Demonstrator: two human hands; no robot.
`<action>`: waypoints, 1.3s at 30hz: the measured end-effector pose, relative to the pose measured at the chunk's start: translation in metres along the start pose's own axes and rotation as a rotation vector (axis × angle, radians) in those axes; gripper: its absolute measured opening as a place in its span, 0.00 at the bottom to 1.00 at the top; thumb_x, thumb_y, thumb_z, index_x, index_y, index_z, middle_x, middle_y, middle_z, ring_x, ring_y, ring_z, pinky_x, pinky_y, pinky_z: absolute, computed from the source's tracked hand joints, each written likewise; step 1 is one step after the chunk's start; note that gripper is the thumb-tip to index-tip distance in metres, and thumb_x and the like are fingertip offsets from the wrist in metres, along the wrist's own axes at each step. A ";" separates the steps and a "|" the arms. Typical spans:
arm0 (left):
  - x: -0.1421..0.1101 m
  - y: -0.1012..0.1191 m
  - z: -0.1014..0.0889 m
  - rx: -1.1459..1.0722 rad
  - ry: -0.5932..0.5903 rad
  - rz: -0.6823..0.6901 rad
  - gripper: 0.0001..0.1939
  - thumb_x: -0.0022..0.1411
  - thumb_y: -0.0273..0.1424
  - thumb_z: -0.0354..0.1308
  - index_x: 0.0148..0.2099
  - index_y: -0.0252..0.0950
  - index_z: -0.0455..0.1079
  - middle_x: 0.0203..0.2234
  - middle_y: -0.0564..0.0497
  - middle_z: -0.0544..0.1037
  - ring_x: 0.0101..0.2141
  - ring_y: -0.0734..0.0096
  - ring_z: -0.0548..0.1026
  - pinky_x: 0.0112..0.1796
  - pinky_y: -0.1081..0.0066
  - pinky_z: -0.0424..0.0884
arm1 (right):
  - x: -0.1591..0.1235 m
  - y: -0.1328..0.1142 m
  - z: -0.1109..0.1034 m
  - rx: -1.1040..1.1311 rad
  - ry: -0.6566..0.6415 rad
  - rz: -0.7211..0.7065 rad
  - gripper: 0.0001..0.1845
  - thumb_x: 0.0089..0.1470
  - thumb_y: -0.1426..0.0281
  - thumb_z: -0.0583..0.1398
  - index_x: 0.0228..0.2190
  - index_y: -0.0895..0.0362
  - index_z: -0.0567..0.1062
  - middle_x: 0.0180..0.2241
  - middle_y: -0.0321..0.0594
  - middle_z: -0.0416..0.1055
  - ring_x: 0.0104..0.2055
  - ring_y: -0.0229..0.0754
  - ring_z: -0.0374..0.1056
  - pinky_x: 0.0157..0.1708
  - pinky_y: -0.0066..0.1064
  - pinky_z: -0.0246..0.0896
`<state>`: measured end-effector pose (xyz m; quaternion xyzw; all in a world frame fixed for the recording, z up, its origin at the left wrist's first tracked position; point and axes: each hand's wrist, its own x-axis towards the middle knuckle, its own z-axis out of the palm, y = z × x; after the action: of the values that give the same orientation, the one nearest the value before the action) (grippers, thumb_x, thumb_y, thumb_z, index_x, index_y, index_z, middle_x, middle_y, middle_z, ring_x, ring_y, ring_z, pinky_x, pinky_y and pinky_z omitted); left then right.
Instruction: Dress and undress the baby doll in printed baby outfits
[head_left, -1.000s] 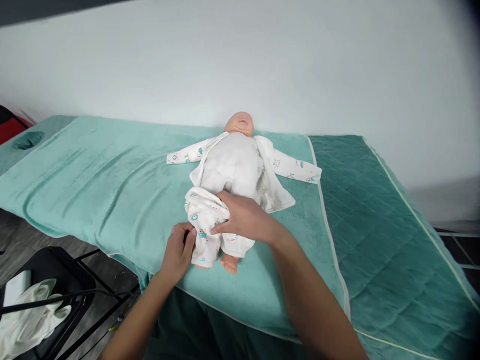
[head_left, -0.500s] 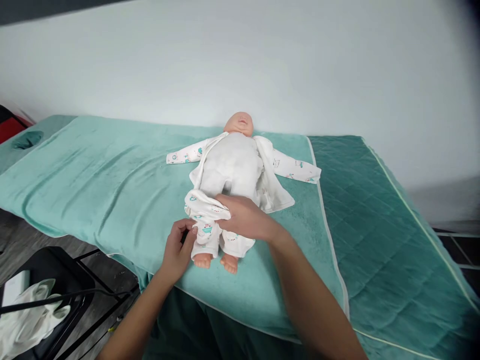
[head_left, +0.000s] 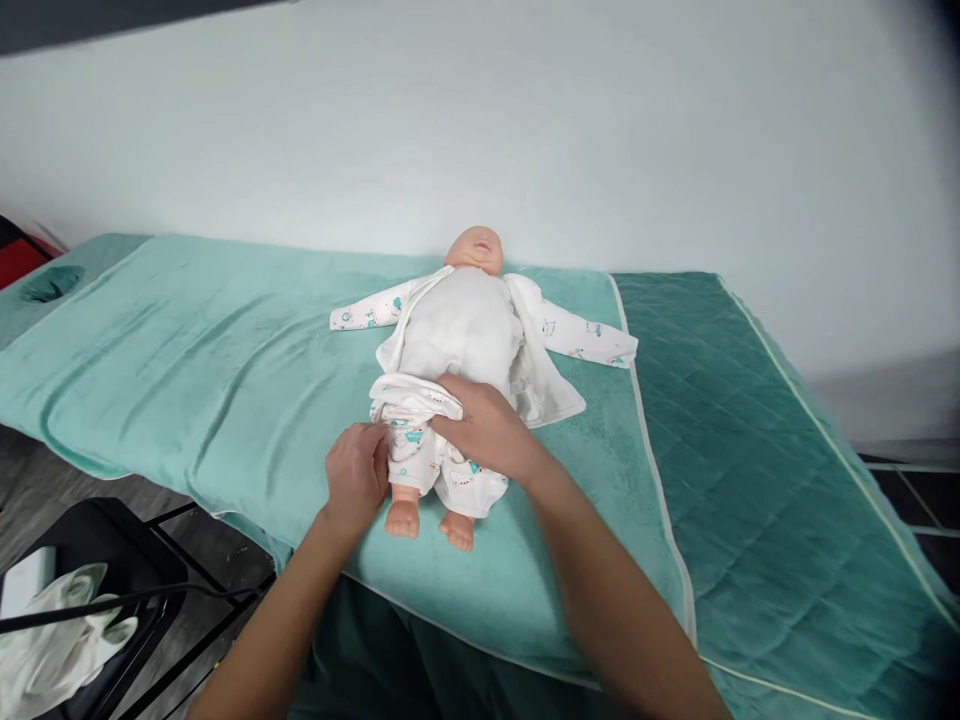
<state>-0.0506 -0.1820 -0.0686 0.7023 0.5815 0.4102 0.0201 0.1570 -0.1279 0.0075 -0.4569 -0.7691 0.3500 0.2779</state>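
A baby doll [head_left: 465, 325] with a white cloth body lies on its back, feet toward me. Its printed white jacket [head_left: 551, 375] hangs open, both sleeves spread wide. The patterned baby pants [head_left: 472, 485] cover its lower legs, with the waistband bunched near the thighs. My right hand [head_left: 487, 425] is closed on the bunched waistband between the legs. At the outer side of the leg on the left, my left hand [head_left: 358, 470] pinches the pants fabric; its fingertips are partly hidden. Both bare feet stick out of the cuffs.
Beneath the doll, a light green cover [head_left: 225, 350] spreads over a long padded table. A darker quilted cover [head_left: 750, 430] lies at the right. The white wall [head_left: 480, 120] stands behind. Lower left, a black chair [head_left: 142, 560] holds white cloth [head_left: 67, 630] and a white box [head_left: 28, 580].
The pants leg on the left has slid up, baring more of the ankle. My left hand has turned and moved slightly up with it, while my right hand keeps its hold on the waistband.
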 end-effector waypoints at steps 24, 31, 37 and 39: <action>0.007 -0.002 -0.001 -0.433 0.137 -0.358 0.12 0.70 0.41 0.51 0.43 0.38 0.69 0.31 0.52 0.74 0.32 0.71 0.73 0.37 0.69 0.71 | 0.002 0.035 -0.037 0.429 0.194 0.170 0.12 0.51 0.61 0.66 0.32 0.56 0.74 0.29 0.35 0.73 0.32 0.37 0.68 0.33 0.29 0.60; 0.080 -0.037 0.027 -0.533 0.101 -0.468 0.14 0.66 0.42 0.56 0.44 0.37 0.71 0.37 0.50 0.76 0.36 0.71 0.73 0.40 0.70 0.70 | 0.002 0.033 -0.030 0.272 0.224 0.149 0.14 0.57 0.57 0.62 0.29 0.56 0.74 0.24 0.33 0.71 0.28 0.36 0.65 0.29 0.28 0.55; 0.154 -0.063 0.065 -0.114 -0.165 -0.213 0.15 0.63 0.39 0.57 0.45 0.35 0.75 0.43 0.43 0.78 0.45 0.60 0.73 0.46 0.64 0.67 | 0.002 0.032 -0.031 0.061 0.172 0.090 0.20 0.60 0.54 0.61 0.24 0.56 0.73 0.20 0.31 0.65 0.25 0.34 0.58 0.27 0.28 0.49; 0.167 -0.065 0.070 0.008 -0.296 -0.184 0.14 0.64 0.40 0.56 0.42 0.37 0.76 0.39 0.45 0.79 0.41 0.60 0.73 0.43 0.65 0.66 | 0.002 0.033 -0.030 0.037 0.170 0.072 0.21 0.61 0.55 0.60 0.24 0.57 0.72 0.20 0.31 0.64 0.24 0.33 0.57 0.26 0.28 0.49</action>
<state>-0.0629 0.0096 -0.0552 0.6990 0.6355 0.2964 0.1403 0.1952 -0.1062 0.0000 -0.5071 -0.7191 0.3339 0.3380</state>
